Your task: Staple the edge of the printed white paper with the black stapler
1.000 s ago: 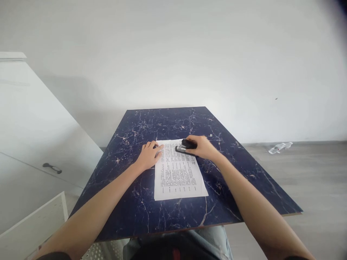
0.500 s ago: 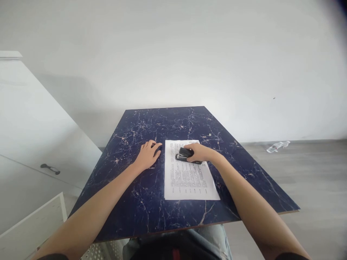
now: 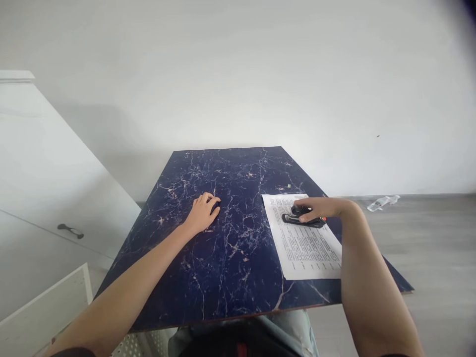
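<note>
A black stapler (image 3: 305, 219) lies on top of a stack of printed paper sheets (image 3: 301, 248) at the table's right side. My right hand (image 3: 311, 208) grips the stapler from above and behind, thumb on its near side, its front end pointing left. Part of the stack's right edge is hidden by my right forearm. My left hand (image 3: 204, 212) rests on the dark blue marbled table (image 3: 238, 263), left of the stack and apart from it, with thumb and fingers spread. The patch between thumb and forefinger is dark, and I cannot make out anything in it.
A white cabinet (image 3: 55, 163) with a dark handle (image 3: 70, 231) stands at the left, above an open white drawer (image 3: 48, 302). A pale wall rises behind the table. A crumpled clear plastic piece (image 3: 383, 203) lies on the grey floor at right.
The paper stack and the stapler have moved right across the table along with my right hand, and the stack now sits slightly turned. My left hand has stayed in place.
</note>
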Demonstrator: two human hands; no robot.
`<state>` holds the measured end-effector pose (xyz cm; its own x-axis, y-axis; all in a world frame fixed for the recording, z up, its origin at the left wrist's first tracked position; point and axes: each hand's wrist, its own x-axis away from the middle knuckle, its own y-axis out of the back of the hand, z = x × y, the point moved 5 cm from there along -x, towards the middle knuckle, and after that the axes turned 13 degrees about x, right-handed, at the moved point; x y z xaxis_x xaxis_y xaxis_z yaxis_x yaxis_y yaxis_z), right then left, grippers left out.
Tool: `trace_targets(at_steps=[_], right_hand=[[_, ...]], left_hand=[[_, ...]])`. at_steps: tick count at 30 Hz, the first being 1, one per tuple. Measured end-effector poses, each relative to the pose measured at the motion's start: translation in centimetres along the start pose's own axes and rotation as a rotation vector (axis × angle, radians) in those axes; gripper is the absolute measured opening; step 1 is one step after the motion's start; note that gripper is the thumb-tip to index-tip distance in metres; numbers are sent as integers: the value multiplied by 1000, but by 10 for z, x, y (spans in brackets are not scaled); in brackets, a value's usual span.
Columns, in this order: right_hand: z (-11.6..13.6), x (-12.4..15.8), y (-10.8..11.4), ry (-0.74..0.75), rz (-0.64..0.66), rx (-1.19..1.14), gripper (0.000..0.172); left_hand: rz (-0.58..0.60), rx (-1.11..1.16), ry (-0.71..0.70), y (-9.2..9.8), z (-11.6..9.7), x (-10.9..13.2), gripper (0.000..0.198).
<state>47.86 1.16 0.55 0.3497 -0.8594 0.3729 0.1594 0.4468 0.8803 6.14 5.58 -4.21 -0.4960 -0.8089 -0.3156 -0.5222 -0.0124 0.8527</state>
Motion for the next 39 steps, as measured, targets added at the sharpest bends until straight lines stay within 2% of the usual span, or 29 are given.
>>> trace_targets(at_steps=[2,3,4,6,8,10,12,16,18,21,24,26,27,29,33,39], right_hand=[[-9,0,2,16,-20,-111,58],[-19,-2,4,-10,-69,-168,56],[-32,-5,7,-82,-189,-212,53],[-67,-9,11,-321,-464,-259,42],[-100,-10,5,-587,-652,-255,31],[-121,-11,-6,-748,-736,-243,26],[-133,-11,-14,-838,-793,-241,28],[-139,-12,-20,-918,-852,-238,27],[-136,-14,-18,-885,-872,-236,28],[-119,-19,-13,-744,-911,-254,42],[-85,-29,-8,-382,-840,-305,59],[-58,-35,-8,-141,-704,-341,67],[-48,-38,-9,-69,-637,-354,69],[-36,-41,-12,-27,-531,-352,68],[-31,-52,-18,-25,-423,-199,59],[-27,-66,-20,3,-465,-53,58]], left_hand=[[3,3,-1,0,0,0,33],[5,5,-1,0,0,0,33],[7,8,0,0,0,0,33],[9,15,4,-1,1,0,34],[8,23,5,-1,2,0,34],[4,28,3,-1,2,-1,34],[2,30,0,-1,3,-1,33],[-1,23,-8,-1,3,0,33],[-8,23,-14,-1,3,0,33],[-10,30,-12,-1,3,0,32],[2,32,-6,-1,3,0,33],[6,30,-4,-1,2,0,34],[4,28,-3,0,2,0,34],[0,23,0,0,1,0,33],[-6,19,-6,-2,2,1,33],[-32,56,-2,2,-1,-1,29]])
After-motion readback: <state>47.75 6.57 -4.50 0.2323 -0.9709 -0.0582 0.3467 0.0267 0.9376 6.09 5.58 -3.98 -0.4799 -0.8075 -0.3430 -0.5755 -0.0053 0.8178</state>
